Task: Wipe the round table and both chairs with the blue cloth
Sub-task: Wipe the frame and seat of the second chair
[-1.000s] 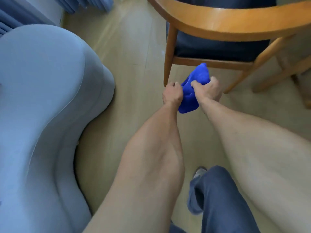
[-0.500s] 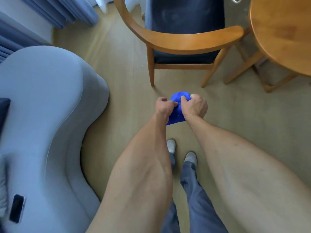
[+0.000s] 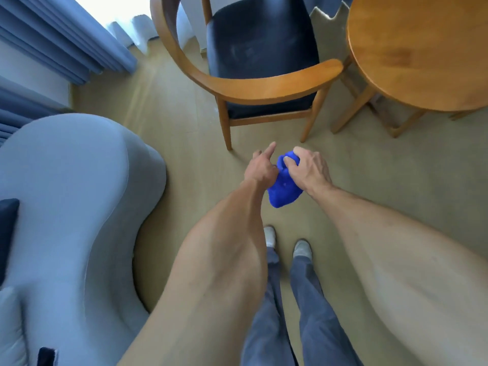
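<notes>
I hold a bunched blue cloth (image 3: 284, 187) in front of me, above the floor. My right hand (image 3: 309, 170) grips its top with curled fingers. My left hand (image 3: 260, 167) is against the cloth's left side, index finger pointing forward; whether its other fingers pinch the cloth is hidden. A wooden chair (image 3: 253, 88) with a dark seat and curved backrest stands just ahead, its back toward me. The round wooden table (image 3: 422, 48) is at the upper right.
A pale blue sofa (image 3: 66, 207) fills the left side, with a dark cushion (image 3: 8, 228) on it. Blue curtains (image 3: 60, 35) hang at the upper left. My feet (image 3: 285, 241) stand on light wooden floor between sofa and chair.
The view has pulled back and up from the chair, so more of the chair and table shows. My left index finger has straightened out from the cloth.
</notes>
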